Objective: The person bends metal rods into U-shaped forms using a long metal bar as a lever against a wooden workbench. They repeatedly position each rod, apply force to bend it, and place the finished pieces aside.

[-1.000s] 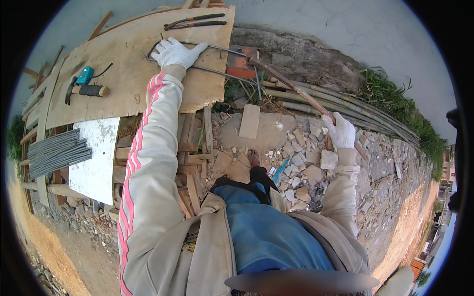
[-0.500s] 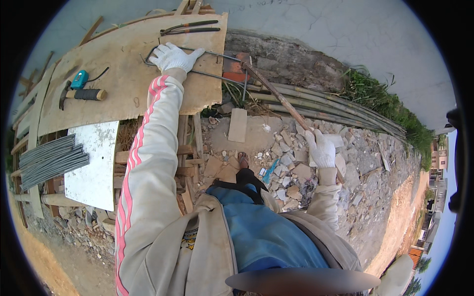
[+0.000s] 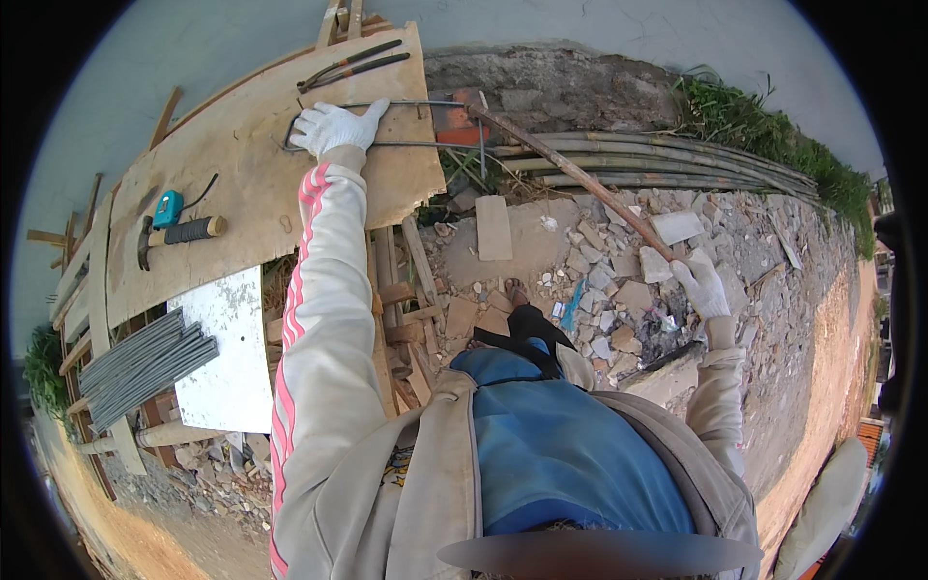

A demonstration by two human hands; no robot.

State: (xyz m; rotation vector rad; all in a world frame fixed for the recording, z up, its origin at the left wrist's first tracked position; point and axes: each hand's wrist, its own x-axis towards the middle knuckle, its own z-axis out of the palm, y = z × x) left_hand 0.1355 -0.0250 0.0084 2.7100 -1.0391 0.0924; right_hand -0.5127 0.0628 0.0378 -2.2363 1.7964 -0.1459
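Note:
My left hand, in a white knit glove, presses down over the left end of a bent steel rod on a plywood board. Its thumb sticks out to the right, and the palm hides part of the rod. My right hand, also gloved, is closed round the near end of a long rusty bar. The bar's far end meets the rod just past the board's right edge, beside an orange-red block. There, a short length of rod points toward me.
Long-handled pincers, a claw hammer and a teal tape measure lie on the board. Cut steel rods rest on a white panel at the left. Bamboo poles line the wall. Rubble covers the ground.
My right hand has moved right with the near end of the rusty bar, and the view has shifted. My left hand stays on the rod.

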